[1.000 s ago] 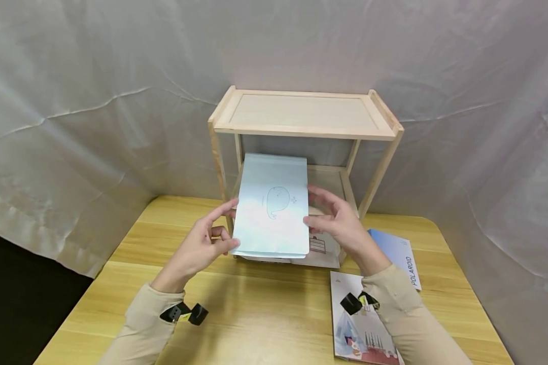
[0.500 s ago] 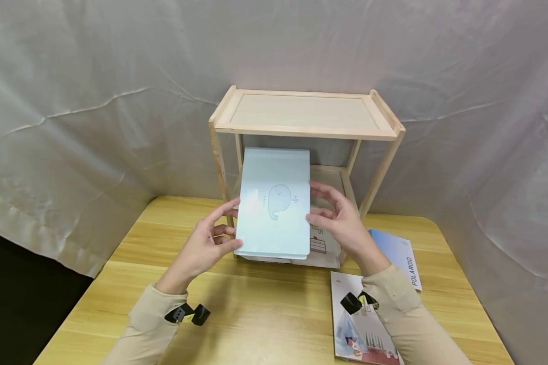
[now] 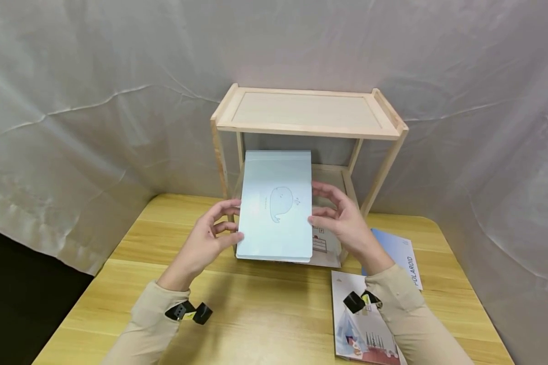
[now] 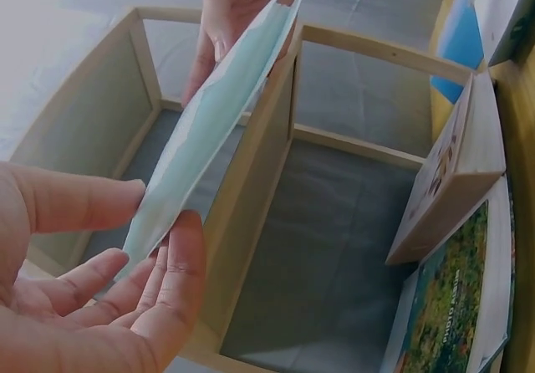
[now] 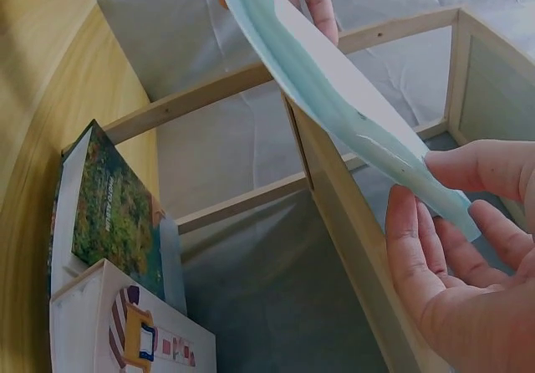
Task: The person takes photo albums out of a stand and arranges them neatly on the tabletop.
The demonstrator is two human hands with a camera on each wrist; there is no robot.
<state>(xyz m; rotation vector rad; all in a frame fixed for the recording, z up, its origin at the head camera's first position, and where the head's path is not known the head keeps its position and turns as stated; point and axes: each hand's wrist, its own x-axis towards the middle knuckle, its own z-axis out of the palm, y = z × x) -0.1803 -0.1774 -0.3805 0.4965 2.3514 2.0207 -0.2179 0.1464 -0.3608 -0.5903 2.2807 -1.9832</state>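
Note:
Both hands hold a thin light blue album with a line drawing of a whale on its cover. My left hand pinches its left edge between thumb and fingers, and my right hand pinches the right edge. The album is tilted, its far end between the top and middle boards of a small pale wooden shelf. In the wrist views it lies above the middle board, and its edge shows two covers slightly parted.
Upright on the lower level are a green-patterned album and a thick white one. A blue and white POLAROID album and a white illustrated album lie on the wooden table, right of the shelf. Grey cloth hangs behind.
The album first rises and shifts slightly right, then its far end dips a little. Both hands move slightly right with it, keeping their grip.

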